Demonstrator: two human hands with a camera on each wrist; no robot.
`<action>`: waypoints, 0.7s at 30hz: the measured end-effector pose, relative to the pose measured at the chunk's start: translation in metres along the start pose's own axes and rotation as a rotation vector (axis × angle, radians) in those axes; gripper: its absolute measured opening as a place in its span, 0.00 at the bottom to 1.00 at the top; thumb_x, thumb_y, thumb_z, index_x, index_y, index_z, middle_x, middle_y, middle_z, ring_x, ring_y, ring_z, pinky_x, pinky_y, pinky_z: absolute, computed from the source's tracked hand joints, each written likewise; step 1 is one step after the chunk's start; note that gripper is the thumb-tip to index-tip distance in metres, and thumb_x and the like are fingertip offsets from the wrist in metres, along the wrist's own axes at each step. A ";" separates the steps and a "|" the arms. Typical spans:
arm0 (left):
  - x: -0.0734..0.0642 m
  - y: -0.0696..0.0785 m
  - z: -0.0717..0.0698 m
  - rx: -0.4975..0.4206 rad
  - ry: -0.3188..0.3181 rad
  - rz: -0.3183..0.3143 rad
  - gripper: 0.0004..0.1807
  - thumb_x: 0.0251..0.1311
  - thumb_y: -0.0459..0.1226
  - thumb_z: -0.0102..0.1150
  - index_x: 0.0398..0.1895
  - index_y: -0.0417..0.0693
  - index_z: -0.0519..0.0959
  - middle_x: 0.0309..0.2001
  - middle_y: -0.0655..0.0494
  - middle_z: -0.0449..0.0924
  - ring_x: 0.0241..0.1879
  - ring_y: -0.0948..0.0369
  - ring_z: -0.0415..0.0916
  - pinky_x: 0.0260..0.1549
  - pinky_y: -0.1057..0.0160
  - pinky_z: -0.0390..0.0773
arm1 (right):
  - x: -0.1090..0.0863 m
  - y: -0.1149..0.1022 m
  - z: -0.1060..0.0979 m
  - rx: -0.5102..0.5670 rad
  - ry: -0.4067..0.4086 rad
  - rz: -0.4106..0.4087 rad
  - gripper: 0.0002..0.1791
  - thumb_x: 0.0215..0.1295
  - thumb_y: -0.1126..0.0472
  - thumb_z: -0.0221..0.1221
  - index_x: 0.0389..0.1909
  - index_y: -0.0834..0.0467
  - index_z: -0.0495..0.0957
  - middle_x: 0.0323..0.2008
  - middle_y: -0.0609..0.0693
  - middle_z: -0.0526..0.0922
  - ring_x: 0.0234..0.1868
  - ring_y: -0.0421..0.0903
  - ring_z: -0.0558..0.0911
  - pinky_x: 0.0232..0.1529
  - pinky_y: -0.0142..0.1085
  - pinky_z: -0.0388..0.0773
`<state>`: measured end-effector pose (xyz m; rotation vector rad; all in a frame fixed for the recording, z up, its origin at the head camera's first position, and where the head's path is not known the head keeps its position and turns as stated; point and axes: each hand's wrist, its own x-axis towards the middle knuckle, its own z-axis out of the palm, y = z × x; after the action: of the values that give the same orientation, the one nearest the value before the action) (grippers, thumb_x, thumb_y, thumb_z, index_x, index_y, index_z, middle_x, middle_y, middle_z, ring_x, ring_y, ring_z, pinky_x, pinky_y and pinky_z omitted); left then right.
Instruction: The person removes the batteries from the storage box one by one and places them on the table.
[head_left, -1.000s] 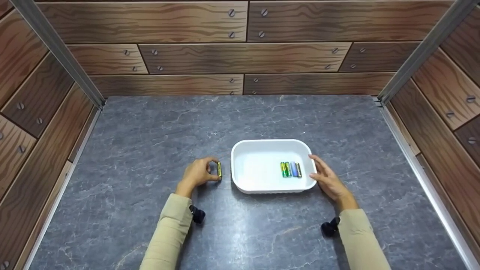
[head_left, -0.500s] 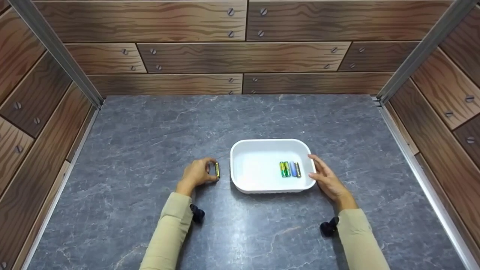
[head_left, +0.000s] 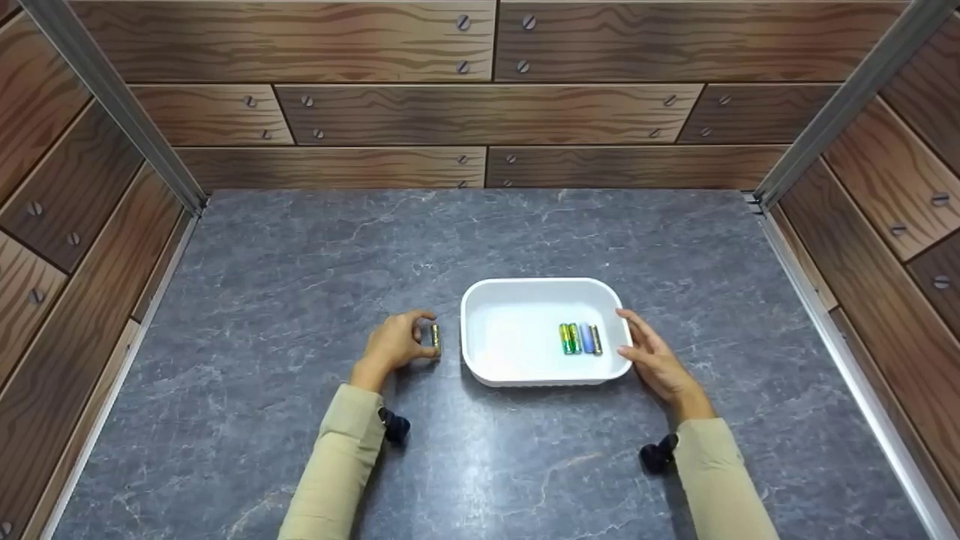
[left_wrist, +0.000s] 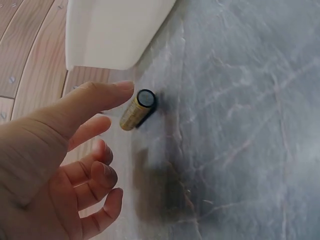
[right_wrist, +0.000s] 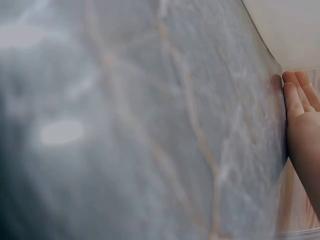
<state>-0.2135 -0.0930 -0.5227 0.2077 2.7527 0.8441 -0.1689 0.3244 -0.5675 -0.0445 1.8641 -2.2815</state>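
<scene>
Lone battery (head_left: 436, 339) on tabletop (head_left: 315, 255), well in from left edge; left hand (head_left: 391, 342) loosely parted beside it; short gap to white tray (head_left: 510, 334); right hand (head_left: 661, 366), fingers extended, touching tray's right rim

Note grey tabletop (head_left: 300, 262), marbled with pale veins, catching white glare (head_left: 476, 472) toward the front. See wood-grain planking (head_left: 375, 116) with slotted screw heads (head_left: 463, 67) on back wall (head_left: 637, 41), left wall (head_left: 97, 255) and right wall (head_left: 885, 180). Grey metal posts (head_left: 120, 105) at both rear corners; pale rail (head_left: 855, 375) along the tabletop's right edge.
</scene>
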 end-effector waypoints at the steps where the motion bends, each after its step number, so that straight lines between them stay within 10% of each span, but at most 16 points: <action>1: 0.000 0.001 -0.001 -0.003 0.002 0.004 0.33 0.42 0.45 0.77 0.56 0.56 0.78 0.25 0.63 0.71 0.24 0.64 0.66 0.27 0.66 0.63 | 0.000 0.000 0.000 0.002 -0.004 -0.002 0.34 0.60 0.77 0.54 0.65 0.49 0.64 0.61 0.35 0.72 0.59 0.32 0.74 0.58 0.25 0.71; 21: -0.010 0.034 -0.016 -0.036 0.091 0.139 0.24 0.52 0.44 0.70 0.54 0.53 0.80 0.31 0.51 0.79 0.23 0.63 0.64 0.23 0.66 0.61 | 0.000 0.002 -0.002 0.005 -0.037 -0.037 0.33 0.61 0.76 0.52 0.65 0.48 0.65 0.59 0.32 0.74 0.58 0.31 0.74 0.57 0.24 0.71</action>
<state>-0.2067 -0.0756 -0.4890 0.3662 2.8308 0.9597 -0.1694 0.3263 -0.5700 -0.1205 1.8540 -2.2934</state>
